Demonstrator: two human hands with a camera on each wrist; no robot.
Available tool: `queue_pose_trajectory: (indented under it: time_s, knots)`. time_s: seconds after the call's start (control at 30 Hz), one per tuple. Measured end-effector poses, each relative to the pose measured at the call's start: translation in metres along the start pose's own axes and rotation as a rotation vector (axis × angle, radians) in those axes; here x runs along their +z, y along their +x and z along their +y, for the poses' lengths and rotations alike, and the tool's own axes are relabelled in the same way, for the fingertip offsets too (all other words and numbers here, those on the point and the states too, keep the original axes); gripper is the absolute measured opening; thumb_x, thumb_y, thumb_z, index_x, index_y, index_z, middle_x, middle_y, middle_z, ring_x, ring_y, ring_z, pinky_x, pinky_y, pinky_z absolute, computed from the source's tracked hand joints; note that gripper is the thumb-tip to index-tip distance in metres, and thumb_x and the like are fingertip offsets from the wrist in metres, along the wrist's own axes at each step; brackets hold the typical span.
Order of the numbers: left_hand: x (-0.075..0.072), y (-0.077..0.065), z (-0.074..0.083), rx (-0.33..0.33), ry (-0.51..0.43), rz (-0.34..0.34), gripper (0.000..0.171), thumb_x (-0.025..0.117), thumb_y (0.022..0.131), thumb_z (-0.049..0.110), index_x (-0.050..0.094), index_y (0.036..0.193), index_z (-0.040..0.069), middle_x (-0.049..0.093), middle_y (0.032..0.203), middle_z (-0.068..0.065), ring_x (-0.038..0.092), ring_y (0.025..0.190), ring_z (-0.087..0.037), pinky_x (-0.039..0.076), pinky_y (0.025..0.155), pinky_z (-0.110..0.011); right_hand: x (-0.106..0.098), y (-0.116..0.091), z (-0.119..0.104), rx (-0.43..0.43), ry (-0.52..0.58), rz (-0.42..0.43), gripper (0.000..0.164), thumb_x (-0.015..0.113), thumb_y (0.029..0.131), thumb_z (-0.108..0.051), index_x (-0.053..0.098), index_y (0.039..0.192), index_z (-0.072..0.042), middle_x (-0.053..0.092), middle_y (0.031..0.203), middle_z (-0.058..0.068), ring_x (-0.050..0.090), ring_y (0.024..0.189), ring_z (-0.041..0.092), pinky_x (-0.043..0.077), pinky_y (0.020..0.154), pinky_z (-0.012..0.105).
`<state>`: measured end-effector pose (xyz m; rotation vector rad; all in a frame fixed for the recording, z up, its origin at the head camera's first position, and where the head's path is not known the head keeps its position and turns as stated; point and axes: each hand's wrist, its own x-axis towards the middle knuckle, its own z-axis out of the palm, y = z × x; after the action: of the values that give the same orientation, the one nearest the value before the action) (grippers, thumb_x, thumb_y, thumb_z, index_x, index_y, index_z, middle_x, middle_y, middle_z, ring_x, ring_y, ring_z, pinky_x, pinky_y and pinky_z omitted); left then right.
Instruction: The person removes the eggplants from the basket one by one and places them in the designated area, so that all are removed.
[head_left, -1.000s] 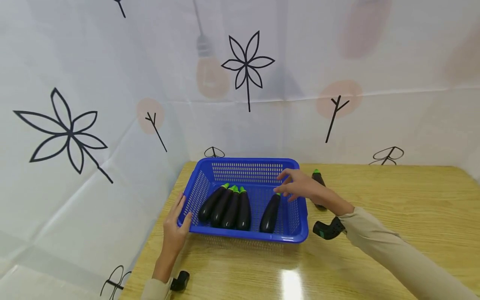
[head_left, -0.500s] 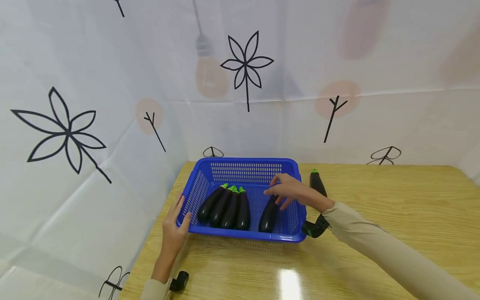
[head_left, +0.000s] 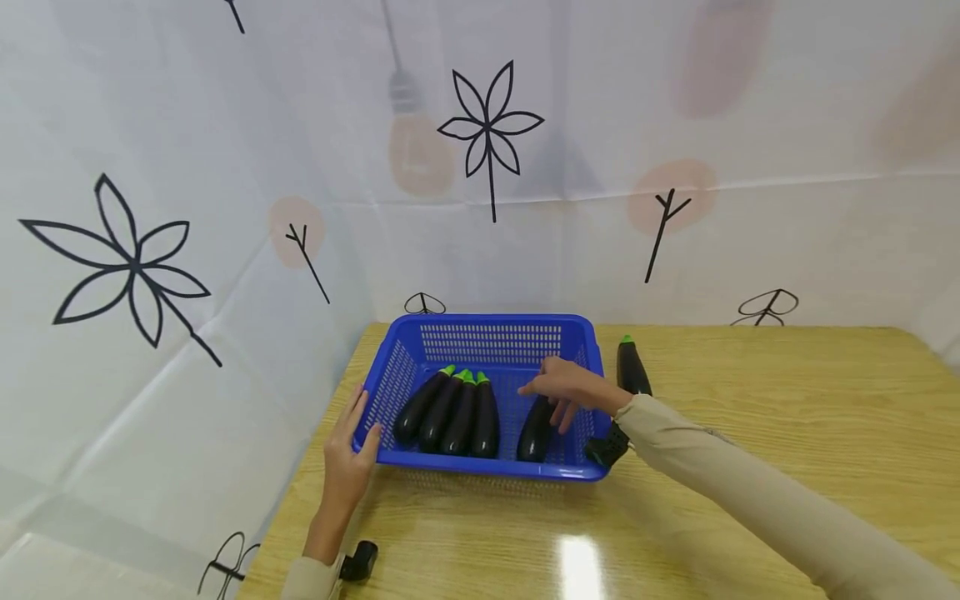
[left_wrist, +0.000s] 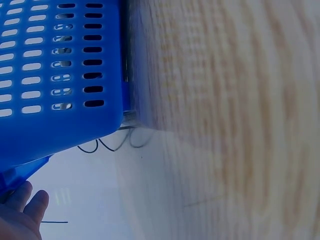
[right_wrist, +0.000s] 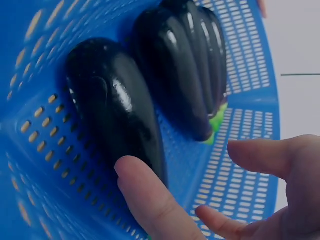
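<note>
A blue plastic basket (head_left: 491, 470) holds several dark eggplants with green caps. A tight row of eggplants (head_left: 457, 417) lies left of centre inside it, and a single eggplant (head_left: 533, 429) lies toward the right. My left hand (head_left: 347, 462) rests on the basket's front left corner, fingers along the left rim and thumb apart from them. My right hand (head_left: 566, 387) reaches over the single eggplant and hides its cap end. In the right wrist view its fingers are spread, one fingertip (right_wrist: 132, 167) right at the eggplant's dark skin, with nothing between thumb and fingers.
Another eggplant (head_left: 632, 367) lies on the wooden table (head_left: 765, 400) just right of the basket, partly behind my right forearm. A white patterned cloth (head_left: 570, 250) hangs behind the table and along its left side.
My right hand has moved left and down, from the basket's right rim to over the single eggplant, covering its green cap. The left hand and the eggplants stay where they were.
</note>
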<state>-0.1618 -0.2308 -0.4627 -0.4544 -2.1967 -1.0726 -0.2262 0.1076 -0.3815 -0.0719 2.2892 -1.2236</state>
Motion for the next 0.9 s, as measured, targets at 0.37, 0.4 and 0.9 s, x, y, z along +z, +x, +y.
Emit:
queue_pose_trajectory:
  time_s: [0.37, 0.4, 0.9]
  knots:
    - [0.003, 0.001, 0.0, -0.005, -0.014, 0.0, 0.052, 0.06, 0.086, -0.006, 0.046, 0.136, -0.006, 0.042, 0.143, -0.017, 0.041, 0.127, -0.042, 0.025, 0.103, -0.012, 0.01, 0.019, 0.003, 0.079, -0.059, 0.038, 0.056, 0.07, 0.081, -0.013, 0.036, 0.12, 0.007, 0.046, 0.117, 0.031, 0.064, 0.063, 0.043, 0.054, 0.05, 0.043]
    - [0.004, 0.001, 0.0, -0.008, -0.015, 0.0, 0.052, 0.06, 0.086, -0.005, 0.046, 0.136, -0.006, 0.042, 0.143, -0.017, 0.041, 0.127, -0.042, 0.025, 0.103, -0.012, 0.011, 0.021, 0.004, 0.082, -0.067, 0.042, 0.057, 0.071, 0.08, -0.012, 0.036, 0.12, 0.007, 0.047, 0.116, 0.03, 0.064, 0.062, 0.043, 0.054, 0.05, 0.043]
    - [0.002, 0.0, 0.001, -0.026, -0.011, 0.009, 0.053, 0.061, 0.085, -0.007, 0.047, 0.136, -0.005, 0.042, 0.143, -0.017, 0.041, 0.127, -0.043, 0.024, 0.103, -0.012, 0.026, 0.028, 0.003, 0.013, 0.0, 0.03, 0.08, 0.076, 0.075, -0.005, 0.025, 0.136, 0.005, 0.053, 0.102, 0.023, 0.063, 0.057, 0.04, 0.054, 0.049, 0.045]
